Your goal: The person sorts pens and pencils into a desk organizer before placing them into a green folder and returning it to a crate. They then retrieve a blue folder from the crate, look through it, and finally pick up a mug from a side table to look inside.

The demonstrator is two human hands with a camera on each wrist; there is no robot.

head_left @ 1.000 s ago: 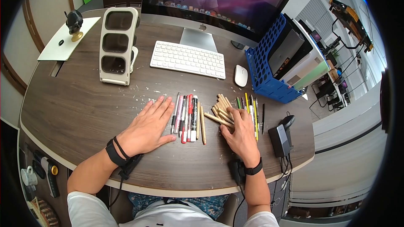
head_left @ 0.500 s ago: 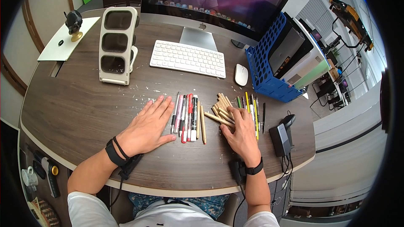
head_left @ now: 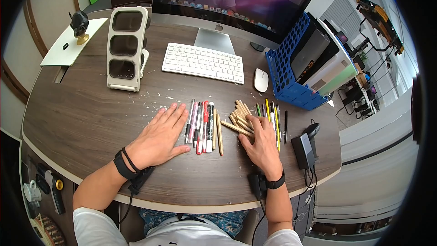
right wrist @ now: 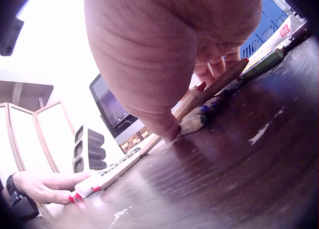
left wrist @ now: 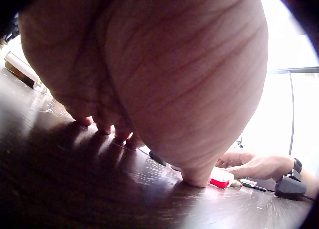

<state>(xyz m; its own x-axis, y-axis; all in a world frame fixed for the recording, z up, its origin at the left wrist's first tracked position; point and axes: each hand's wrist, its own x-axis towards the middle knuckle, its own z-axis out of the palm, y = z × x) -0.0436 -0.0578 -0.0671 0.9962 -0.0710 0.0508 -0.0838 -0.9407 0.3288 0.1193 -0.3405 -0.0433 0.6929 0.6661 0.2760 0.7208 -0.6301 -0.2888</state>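
My left hand [head_left: 157,134] lies spread on the desk, fingers straight, thumb beside the lower ends of a row of pens and markers [head_left: 198,127]. Two wooden pencils [head_left: 220,136] lie along the row's right side. A loose heap of plain wooden pencils [head_left: 237,115] sits further right. Over its near right edge rests my right hand [head_left: 261,148], fingers reaching forward. In the right wrist view its thumb [right wrist: 167,127] is down at the desk beside pencils [right wrist: 224,84], and the other fingertips are behind them. Several pens and coloured pencils [head_left: 277,130] lie right of that hand, partly covered.
Behind are a white keyboard [head_left: 203,64], a mouse [head_left: 261,80] and a monitor [head_left: 218,28]. A three-compartment holder [head_left: 123,76] stands at left, a blue file rack [head_left: 298,98] at right. A black pen [head_left: 286,127] and black adapter [head_left: 302,152] lie right. White scraps dot the desk.
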